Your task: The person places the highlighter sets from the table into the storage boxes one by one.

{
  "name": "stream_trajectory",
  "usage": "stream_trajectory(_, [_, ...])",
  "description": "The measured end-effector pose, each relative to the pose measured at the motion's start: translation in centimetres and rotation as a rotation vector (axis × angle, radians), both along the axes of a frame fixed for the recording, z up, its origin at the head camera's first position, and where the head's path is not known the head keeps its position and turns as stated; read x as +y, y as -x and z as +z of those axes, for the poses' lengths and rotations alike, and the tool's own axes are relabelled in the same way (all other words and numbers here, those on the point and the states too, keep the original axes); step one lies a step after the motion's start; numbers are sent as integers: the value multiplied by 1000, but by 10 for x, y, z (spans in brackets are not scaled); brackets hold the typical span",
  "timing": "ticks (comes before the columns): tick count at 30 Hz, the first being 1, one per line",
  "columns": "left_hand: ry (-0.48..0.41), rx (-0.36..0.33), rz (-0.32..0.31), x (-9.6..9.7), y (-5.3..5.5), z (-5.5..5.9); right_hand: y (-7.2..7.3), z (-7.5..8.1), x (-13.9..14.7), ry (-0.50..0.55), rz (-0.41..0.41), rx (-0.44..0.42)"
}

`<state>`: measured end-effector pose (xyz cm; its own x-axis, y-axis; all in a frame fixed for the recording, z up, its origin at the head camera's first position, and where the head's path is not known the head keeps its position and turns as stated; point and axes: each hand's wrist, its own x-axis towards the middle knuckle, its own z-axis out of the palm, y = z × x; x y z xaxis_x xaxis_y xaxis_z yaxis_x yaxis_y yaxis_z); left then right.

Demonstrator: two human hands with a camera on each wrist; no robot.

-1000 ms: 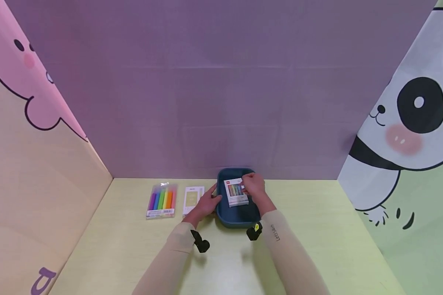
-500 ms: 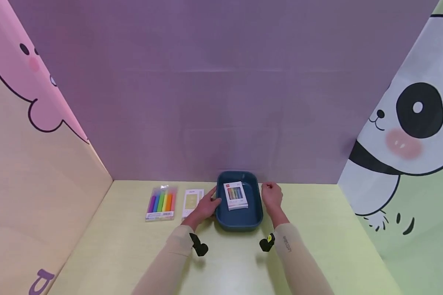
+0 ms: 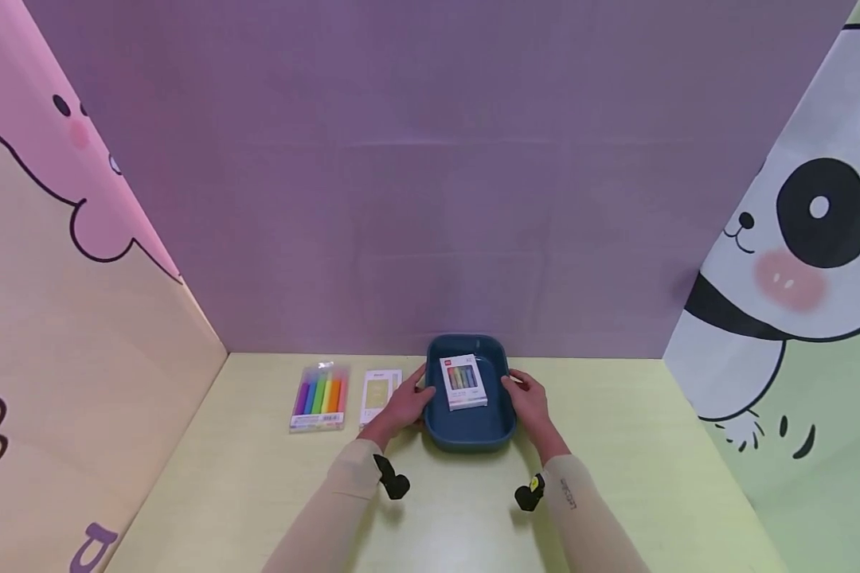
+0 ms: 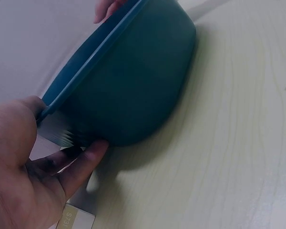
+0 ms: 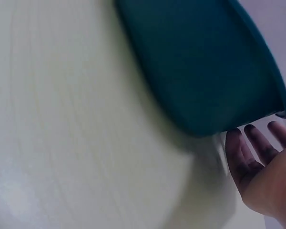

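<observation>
In the head view a dark blue plastic bin point(image 3: 471, 442) stands on the table against the purple backdrop. A small white box point(image 3: 463, 382) printed with coloured sticks lies inside it, slightly turned. My left hand point(image 3: 406, 404) holds the bin's left side, thumb over the rim and fingers under it along the outer wall, as the left wrist view shows. On the opposite side my right hand point(image 3: 528, 398) grips the rim with the thumb, its fingers point(image 5: 233, 148) against the outer wall. The bin's sides point(image 4: 138, 76) hide its contents from both wrist views.
Left of the bin lie a clear pack of rainbow-coloured markers point(image 3: 319, 396) and a white box with a yellowish panel point(image 3: 377, 394), partly behind my left hand. The purple backdrop point(image 3: 437, 239) rises at the table's point(image 3: 652, 477) far edge, with printed side panels.
My right hand has let go of the white box, moved out to the right and taken the bin's right rim. The left hand has stayed on the left rim.
</observation>
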<state>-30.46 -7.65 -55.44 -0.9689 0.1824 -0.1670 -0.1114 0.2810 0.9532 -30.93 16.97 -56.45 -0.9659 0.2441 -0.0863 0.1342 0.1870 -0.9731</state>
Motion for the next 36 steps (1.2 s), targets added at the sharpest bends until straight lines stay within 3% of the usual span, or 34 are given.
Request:
stream_trajectory(7, [-12, -8, -2, -1, -1, -1, -3, -10, 9, 33, 93, 18])
stream_trajectory(12, [-7, -6, 6, -2, -3, 2, -1, -14, 13, 42, 167, -14])
stream_trajectory(27, [10, -1, -5, 1, -2, 2, 0, -8, 10, -69, 163, 3])
stream_trajectory(36, [21, 21, 0, 2, -2, 1, -2, -10, 7, -28, 100, 5])
